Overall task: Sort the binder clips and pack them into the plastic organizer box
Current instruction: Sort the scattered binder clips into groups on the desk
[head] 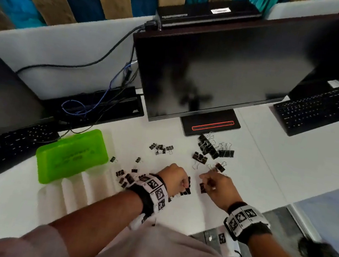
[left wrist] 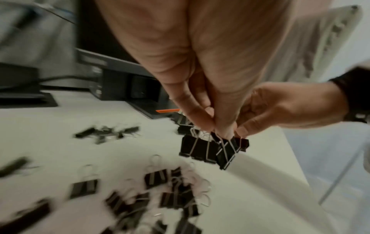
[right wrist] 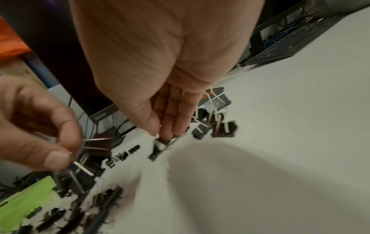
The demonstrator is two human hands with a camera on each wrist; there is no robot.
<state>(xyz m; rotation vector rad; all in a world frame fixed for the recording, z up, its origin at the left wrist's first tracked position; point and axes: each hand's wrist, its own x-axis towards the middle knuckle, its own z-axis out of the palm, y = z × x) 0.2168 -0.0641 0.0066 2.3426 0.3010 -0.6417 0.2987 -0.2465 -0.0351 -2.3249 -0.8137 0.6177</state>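
Observation:
Black binder clips lie scattered on the white desk (head: 254, 184). My left hand (head: 182, 184) hangs a little above the desk and pinches the wire handles of a few medium clips (left wrist: 200, 150). In the left wrist view its fingertips (left wrist: 210, 128) meet just above them. Just right of it, my right hand (head: 207, 179) pinches one clip (right wrist: 157, 148) by its wire handle. The two hands are nearly touching. The green plastic organizer box (head: 72, 156) sits with its lid down to the left of both hands.
Small clips (head: 161, 149) lie behind the hands, large clips (head: 213, 148) by the monitor stand (head: 210, 123), and more clips (head: 127, 177) lie under my left wrist. Keyboards (head: 317, 110) flank the monitor. The desk edge runs close on the right.

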